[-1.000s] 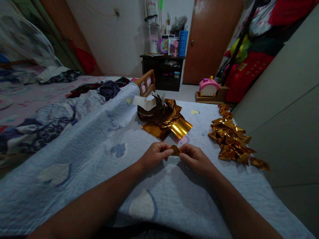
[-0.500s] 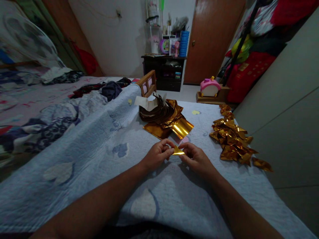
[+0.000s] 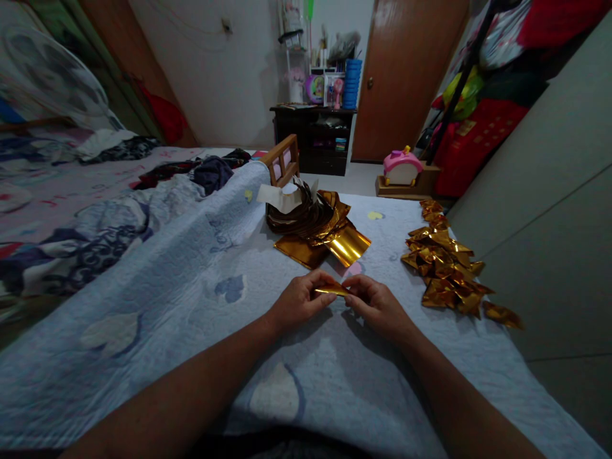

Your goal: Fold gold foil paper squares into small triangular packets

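Observation:
Between my two hands is a small piece of folded gold foil paper, held just above the bedspread. My left hand pinches its left side, thumb in front and fingers behind. At its right end, my right hand grips the paper between thumb and fingertips. Beyond the hands lies a fanned stack of gold foil sheets, dark brown on their edges, with a pale strip curled on top. A heap of folded gold foil pieces rests to the right, near the bed's edge.
A pale blue quilted bedspread with heart patches lies under everything. Crumpled clothes are on the left. A small wooden rail stands behind the stack. Farther back are a dark cabinet, a door and a pink toy case.
The gold paper has turned between my fingers: it showed as a small triangle and now appears as a narrow strip reaching farther into my left hand. The stack and heap stay put.

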A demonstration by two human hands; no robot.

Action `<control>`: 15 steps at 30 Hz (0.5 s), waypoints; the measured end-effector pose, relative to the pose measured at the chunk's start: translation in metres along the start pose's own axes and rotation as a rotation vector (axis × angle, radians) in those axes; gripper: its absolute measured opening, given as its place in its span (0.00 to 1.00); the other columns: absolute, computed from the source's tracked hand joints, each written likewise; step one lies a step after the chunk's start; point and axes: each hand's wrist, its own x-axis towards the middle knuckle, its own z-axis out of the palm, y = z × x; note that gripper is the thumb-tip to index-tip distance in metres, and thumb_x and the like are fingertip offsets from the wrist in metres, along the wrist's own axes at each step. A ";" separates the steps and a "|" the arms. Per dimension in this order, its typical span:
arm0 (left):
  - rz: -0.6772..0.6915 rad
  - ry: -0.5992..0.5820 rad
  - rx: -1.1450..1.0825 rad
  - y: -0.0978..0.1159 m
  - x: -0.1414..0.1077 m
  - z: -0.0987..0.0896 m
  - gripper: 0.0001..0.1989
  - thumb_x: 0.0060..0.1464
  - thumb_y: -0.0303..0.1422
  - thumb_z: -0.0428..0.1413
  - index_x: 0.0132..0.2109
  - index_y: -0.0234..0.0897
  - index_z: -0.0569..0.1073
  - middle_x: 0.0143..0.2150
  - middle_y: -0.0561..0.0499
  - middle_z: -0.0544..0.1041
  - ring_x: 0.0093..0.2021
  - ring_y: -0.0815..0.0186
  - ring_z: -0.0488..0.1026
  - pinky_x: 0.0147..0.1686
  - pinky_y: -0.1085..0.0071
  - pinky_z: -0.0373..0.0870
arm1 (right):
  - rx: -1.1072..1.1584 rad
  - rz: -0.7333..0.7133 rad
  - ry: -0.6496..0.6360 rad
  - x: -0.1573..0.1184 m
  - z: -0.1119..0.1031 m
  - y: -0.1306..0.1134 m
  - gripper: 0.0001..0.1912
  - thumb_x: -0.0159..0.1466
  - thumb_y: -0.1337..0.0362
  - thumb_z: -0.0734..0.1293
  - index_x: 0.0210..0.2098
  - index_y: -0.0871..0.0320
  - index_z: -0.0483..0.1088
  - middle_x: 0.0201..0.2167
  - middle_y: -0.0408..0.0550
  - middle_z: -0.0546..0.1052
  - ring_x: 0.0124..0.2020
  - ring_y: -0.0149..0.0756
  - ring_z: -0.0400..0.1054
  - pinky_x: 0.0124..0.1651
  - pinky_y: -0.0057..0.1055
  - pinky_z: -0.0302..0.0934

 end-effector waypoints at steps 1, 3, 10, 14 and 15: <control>0.003 0.000 -0.001 0.000 0.000 0.000 0.12 0.59 0.37 0.61 0.46 0.35 0.74 0.41 0.47 0.81 0.41 0.62 0.79 0.41 0.68 0.71 | -0.003 -0.009 0.005 0.000 0.000 0.001 0.11 0.64 0.58 0.66 0.43 0.57 0.71 0.26 0.41 0.71 0.26 0.31 0.63 0.29 0.29 0.56; 0.009 0.000 0.002 0.000 0.000 0.000 0.11 0.59 0.37 0.61 0.45 0.35 0.74 0.40 0.48 0.81 0.40 0.62 0.79 0.40 0.69 0.71 | -0.003 -0.021 0.003 0.001 0.001 0.002 0.11 0.64 0.58 0.66 0.42 0.58 0.71 0.29 0.43 0.73 0.28 0.32 0.64 0.31 0.30 0.58; 0.018 -0.007 0.036 -0.001 0.000 0.000 0.11 0.58 0.37 0.61 0.45 0.35 0.74 0.39 0.47 0.82 0.38 0.62 0.79 0.37 0.70 0.71 | -0.033 -0.003 -0.007 -0.001 0.000 -0.003 0.12 0.64 0.57 0.65 0.41 0.59 0.73 0.29 0.45 0.74 0.28 0.33 0.66 0.32 0.31 0.59; 0.015 0.005 0.083 -0.001 0.000 0.000 0.11 0.58 0.37 0.61 0.44 0.35 0.74 0.37 0.48 0.82 0.35 0.64 0.78 0.35 0.71 0.69 | -0.037 0.007 -0.017 -0.001 -0.001 -0.004 0.12 0.64 0.58 0.65 0.40 0.59 0.74 0.28 0.45 0.75 0.28 0.34 0.66 0.31 0.31 0.59; 0.011 0.005 0.095 -0.002 0.000 0.001 0.10 0.58 0.36 0.61 0.44 0.35 0.75 0.36 0.49 0.81 0.34 0.65 0.77 0.34 0.72 0.68 | -0.034 0.008 -0.019 -0.001 -0.001 -0.004 0.11 0.64 0.58 0.65 0.40 0.59 0.75 0.28 0.45 0.75 0.28 0.34 0.66 0.31 0.31 0.59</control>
